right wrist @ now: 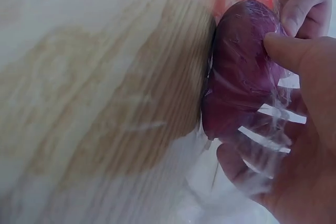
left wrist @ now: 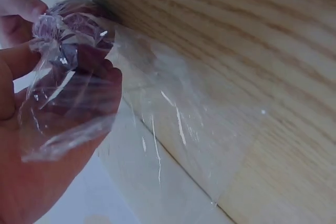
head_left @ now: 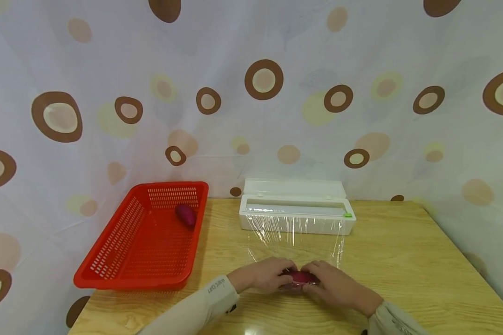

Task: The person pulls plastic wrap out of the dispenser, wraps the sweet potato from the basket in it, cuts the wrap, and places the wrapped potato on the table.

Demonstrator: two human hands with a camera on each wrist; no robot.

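Observation:
A purple sweet potato (head_left: 302,277) lies at the table's near side, partly covered in clear plastic wrap (head_left: 295,246). My left hand (head_left: 270,275) grips its left end, thumb and fingers bent about it through crumpled film. At the other end, my right hand (head_left: 334,284) holds it; in the right wrist view the thumb presses on the wrapped sweet potato (right wrist: 241,61), with film draped across the fingers. The wrap runs back, still joined to a white dispenser box (head_left: 297,225) with its lid raised.
To the left stands a red plastic basket (head_left: 130,282) with one more purple sweet potato (head_left: 186,215) inside. A green slider (head_left: 347,215) sits at the dispenser's right end. Behind the wooden table (head_left: 402,260) hangs a patterned curtain (head_left: 302,56).

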